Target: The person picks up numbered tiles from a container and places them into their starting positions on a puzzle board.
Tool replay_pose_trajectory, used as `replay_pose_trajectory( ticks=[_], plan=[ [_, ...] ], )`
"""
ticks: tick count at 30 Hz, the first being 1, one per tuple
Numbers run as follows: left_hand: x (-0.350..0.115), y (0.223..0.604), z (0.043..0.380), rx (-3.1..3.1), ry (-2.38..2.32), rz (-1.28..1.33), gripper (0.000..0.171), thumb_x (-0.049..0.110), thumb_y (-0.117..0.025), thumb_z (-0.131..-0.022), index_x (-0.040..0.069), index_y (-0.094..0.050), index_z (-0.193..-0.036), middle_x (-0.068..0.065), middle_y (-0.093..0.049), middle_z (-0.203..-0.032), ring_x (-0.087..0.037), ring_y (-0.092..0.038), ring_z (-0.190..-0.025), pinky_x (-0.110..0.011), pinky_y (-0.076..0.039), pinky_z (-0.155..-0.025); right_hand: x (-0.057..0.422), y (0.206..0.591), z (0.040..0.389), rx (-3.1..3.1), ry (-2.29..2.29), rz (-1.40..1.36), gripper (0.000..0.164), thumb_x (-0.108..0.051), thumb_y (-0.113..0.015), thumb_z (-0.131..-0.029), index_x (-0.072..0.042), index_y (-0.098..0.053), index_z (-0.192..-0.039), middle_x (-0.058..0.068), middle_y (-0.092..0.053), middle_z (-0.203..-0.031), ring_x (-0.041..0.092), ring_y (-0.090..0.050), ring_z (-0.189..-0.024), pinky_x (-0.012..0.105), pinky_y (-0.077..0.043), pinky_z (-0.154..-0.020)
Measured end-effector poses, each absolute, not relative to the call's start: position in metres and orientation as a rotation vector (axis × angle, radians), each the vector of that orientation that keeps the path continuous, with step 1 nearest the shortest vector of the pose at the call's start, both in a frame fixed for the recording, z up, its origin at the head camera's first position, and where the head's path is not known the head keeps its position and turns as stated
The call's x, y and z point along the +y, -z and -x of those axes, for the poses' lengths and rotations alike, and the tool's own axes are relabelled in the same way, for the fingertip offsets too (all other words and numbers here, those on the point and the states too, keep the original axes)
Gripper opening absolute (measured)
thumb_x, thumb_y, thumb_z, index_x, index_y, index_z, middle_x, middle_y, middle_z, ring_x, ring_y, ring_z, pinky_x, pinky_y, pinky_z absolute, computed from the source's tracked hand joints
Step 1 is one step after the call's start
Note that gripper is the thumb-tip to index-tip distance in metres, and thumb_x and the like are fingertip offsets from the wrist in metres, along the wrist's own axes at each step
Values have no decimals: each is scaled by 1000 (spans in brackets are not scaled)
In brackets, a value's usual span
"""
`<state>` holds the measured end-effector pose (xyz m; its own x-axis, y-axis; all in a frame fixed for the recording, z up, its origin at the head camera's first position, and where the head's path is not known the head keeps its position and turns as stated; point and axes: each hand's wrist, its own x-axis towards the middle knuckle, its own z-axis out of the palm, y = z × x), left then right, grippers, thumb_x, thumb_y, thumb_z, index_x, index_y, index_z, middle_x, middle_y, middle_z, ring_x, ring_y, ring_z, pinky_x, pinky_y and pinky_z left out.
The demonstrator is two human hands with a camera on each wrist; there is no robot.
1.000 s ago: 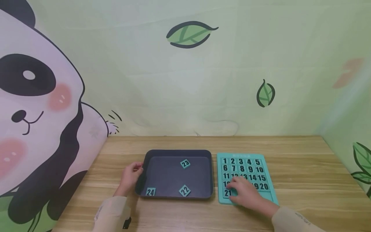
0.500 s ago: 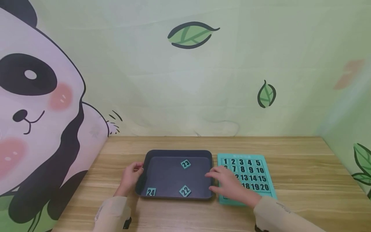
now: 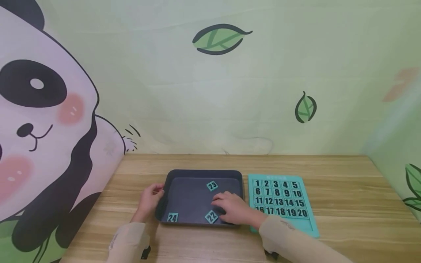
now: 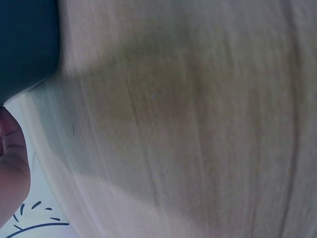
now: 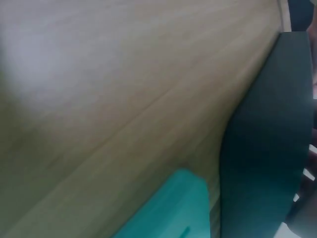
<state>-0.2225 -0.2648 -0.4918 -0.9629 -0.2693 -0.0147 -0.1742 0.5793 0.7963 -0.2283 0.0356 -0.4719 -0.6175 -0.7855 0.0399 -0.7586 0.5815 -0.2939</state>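
Observation:
At the left rim of a dark rectangular tray [image 3: 194, 201], my left hand [image 3: 148, 202] holds the edge between thumb and fingers. Over the tray's right side is my right hand [image 3: 235, 208], its fingers loosely bent and nothing seen between them. Just left of its fingertips lies a turquoise number tile marked 22 [image 3: 211, 217]. Tile 23 [image 3: 212, 186] sits farther back in the tray, and tile 24 [image 3: 172, 217] is in the near left corner. To the right, a turquoise number board [image 3: 306, 226] bears rows of tiles; the right sleeve covers its near left corner.
The wooden table [image 3: 348, 197] extends around the tray and board. Behind it stands a pale green backdrop [image 3: 158, 73] with a panda and leaves. In the right wrist view, the board's corner [image 5: 173, 208] is close to the tray wall [image 5: 267, 139].
My right hand has moved left from the number board, near tile 21, across the tray's right rim to beside tile 22. The left hand stays at the left rim.

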Motion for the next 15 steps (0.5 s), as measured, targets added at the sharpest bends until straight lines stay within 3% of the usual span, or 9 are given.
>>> replay_pose_trajectory(
  ticks=[15],
  plan=[
    [-265, 492, 223, -2699, 1351, -390, 26, 5, -52, -84, -4, -56, -108, -19, -59, -98, -29, -56, -92, -38, -48, -77, 17, 484, 231, 2667, 295, 1356, 33, -19, -66, -74, -19, -63, -107, -4, -58, -107, 12, -51, -96, 28, -45, -79]
  ],
)
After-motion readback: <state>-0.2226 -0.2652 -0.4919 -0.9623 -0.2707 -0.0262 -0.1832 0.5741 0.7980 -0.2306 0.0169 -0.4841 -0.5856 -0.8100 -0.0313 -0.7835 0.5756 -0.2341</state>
